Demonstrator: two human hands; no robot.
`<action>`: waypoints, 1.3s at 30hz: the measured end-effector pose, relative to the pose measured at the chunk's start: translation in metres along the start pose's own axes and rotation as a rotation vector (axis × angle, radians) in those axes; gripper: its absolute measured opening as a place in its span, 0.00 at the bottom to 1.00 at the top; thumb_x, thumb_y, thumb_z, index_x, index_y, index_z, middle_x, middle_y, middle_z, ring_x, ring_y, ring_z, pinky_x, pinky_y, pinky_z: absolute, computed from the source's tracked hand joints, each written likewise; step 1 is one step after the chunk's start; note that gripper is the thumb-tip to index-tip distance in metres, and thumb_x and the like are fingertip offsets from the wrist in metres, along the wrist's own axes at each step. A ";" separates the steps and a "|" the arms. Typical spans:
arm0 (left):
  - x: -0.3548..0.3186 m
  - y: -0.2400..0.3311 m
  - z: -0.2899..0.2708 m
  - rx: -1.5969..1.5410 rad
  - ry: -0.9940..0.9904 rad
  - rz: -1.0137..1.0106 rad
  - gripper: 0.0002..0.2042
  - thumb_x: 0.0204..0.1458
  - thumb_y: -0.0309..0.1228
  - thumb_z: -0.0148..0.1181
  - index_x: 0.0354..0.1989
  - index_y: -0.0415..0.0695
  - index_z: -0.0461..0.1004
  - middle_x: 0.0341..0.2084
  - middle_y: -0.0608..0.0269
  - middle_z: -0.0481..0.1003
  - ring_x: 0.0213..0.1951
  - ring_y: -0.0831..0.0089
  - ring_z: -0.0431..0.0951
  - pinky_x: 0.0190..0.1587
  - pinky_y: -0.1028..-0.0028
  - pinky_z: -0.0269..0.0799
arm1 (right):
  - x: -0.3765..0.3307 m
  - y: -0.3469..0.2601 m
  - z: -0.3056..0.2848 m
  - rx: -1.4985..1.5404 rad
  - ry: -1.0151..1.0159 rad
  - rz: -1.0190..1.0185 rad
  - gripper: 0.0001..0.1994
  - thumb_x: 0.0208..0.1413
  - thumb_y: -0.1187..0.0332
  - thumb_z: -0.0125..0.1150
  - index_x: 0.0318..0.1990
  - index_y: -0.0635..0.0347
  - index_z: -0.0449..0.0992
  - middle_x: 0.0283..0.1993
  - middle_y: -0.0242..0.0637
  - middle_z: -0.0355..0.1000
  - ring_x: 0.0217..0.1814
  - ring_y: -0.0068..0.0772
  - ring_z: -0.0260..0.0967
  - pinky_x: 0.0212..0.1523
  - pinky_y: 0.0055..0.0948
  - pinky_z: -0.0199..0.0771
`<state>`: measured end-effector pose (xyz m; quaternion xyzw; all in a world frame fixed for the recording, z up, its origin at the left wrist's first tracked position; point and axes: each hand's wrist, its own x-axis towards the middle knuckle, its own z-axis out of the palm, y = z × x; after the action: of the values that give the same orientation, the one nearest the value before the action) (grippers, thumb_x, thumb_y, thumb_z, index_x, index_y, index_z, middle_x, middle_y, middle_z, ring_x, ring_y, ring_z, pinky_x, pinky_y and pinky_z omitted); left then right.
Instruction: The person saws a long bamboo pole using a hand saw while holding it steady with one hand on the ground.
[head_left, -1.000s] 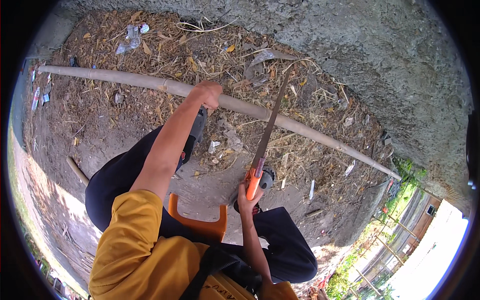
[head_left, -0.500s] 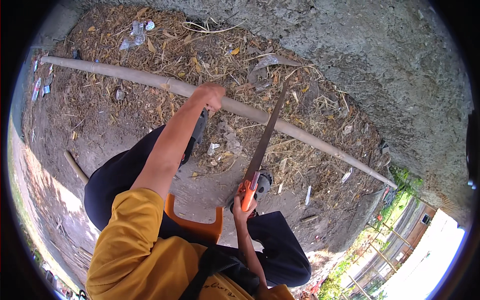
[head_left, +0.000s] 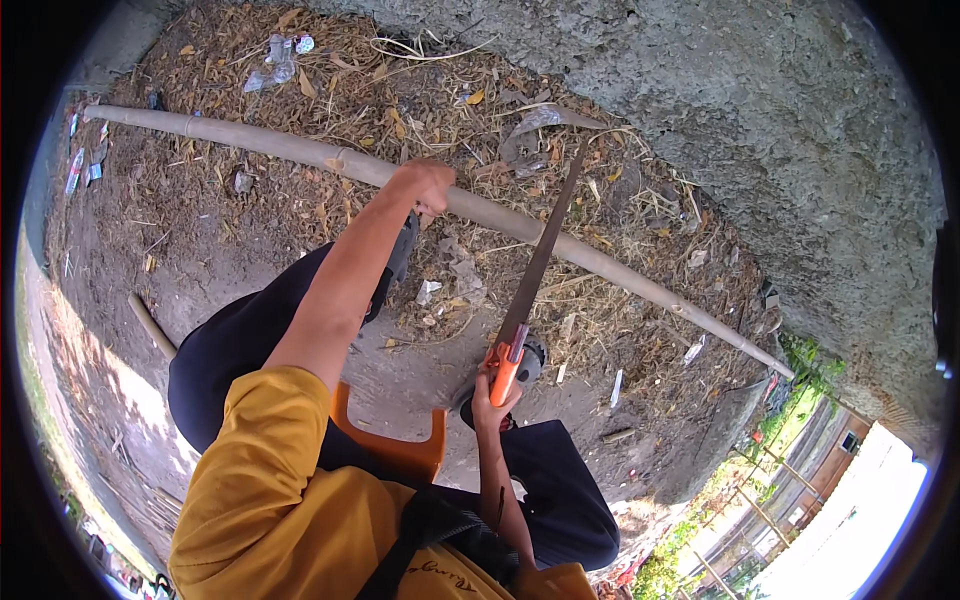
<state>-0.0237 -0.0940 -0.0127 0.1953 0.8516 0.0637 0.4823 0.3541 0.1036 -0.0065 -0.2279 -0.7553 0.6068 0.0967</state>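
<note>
A long bamboo pole [head_left: 265,140] stretches across the view from upper left to lower right. My left hand [head_left: 428,186] is closed around its middle. In my right hand [head_left: 493,402] is the orange handle of a handsaw [head_left: 537,262], with fingers wrapped round it. The saw's blade lies across the pole, to the right of my left hand, its tip pointing at the wall. Whether its teeth have cut into the bamboo is too small to tell.
A rough concrete wall [head_left: 760,130] rises at the far right. Dry leaves and litter cover the ground, with a plastic bottle [head_left: 75,170] at far left. Below me is an orange stool [head_left: 425,452]. A short stick [head_left: 150,325] lies left of my knee.
My right hand and the saw have shifted slightly forward, up and to the right, the blade sliding along across the pole. My left hand keeps its hold.
</note>
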 end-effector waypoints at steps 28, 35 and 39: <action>0.005 -0.007 0.002 -0.009 -0.021 -0.005 0.17 0.21 0.23 0.63 0.29 0.39 0.83 0.31 0.50 0.82 0.35 0.57 0.84 0.34 0.60 0.79 | 0.045 -0.008 0.023 -0.055 -0.043 0.062 0.13 0.49 0.80 0.63 0.20 0.61 0.64 0.17 0.23 0.59 0.20 0.13 0.54 0.22 0.23 0.57; 0.008 -0.008 0.009 -0.001 0.007 0.001 0.18 0.21 0.23 0.63 0.30 0.39 0.84 0.31 0.50 0.82 0.34 0.56 0.84 0.32 0.60 0.78 | 0.000 -0.009 0.016 -0.088 -0.054 0.043 0.14 0.49 0.79 0.63 0.19 0.60 0.63 0.17 0.20 0.58 0.20 0.11 0.53 0.21 0.22 0.55; 0.004 -0.002 0.000 -0.007 -0.029 0.009 0.19 0.21 0.22 0.62 0.30 0.37 0.84 0.30 0.50 0.82 0.35 0.56 0.84 0.33 0.60 0.78 | 0.046 0.000 0.010 -0.095 -0.072 0.067 0.13 0.49 0.79 0.62 0.20 0.60 0.64 0.17 0.22 0.59 0.20 0.12 0.53 0.21 0.22 0.55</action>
<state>-0.0262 -0.0939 -0.0162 0.1981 0.8434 0.0661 0.4950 0.3096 0.1157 -0.0150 -0.2352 -0.7782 0.5810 0.0383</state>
